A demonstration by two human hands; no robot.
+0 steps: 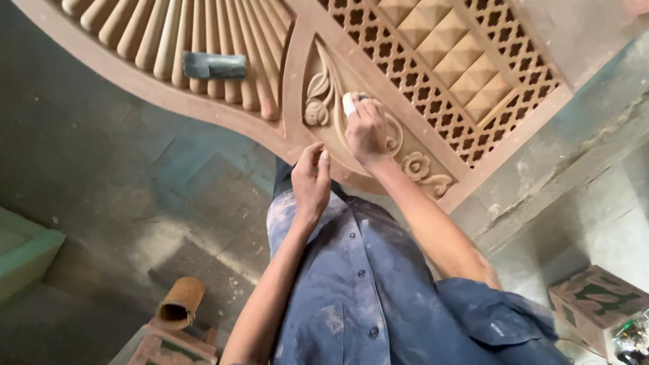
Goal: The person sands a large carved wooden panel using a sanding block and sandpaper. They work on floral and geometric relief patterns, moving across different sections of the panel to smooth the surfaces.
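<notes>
One small white pad (349, 103) is the item in hand, pinched in the closed fingers of the right hand (366, 128) and pressed against the carved floral relief (324, 94) of a large wooden panel (297, 61). Only the pad's upper end shows above the knuckles; what it is made of cannot be told.

Left hand (311, 179) rests at the panel's lower curved edge, just below the relief. Its fingers are loosely curled with the fingertips touching the wood, and it holds nothing.

Panel condition: unfinished, reddish-brown, dusty. To one side of the relief lies a fan of rounded fluted ribs (169, 34); to the other, a pierced lattice (433, 94) bordering a field of raised pyramid blocks (453, 54). A second carved flower (416, 164) sits by the right forearm.

A dark grey rectangular block (215, 65) lies on the ribs, well apart from both hands.

Person wears a blue buttoned shirt (358, 290), heavily dust-marked.

Surroundings: grey concrete floor (101, 169); a rusty brown cylinder (179, 304) lying on a wooden piece at lower left; a patterned box (598, 304) at lower right.
</notes>
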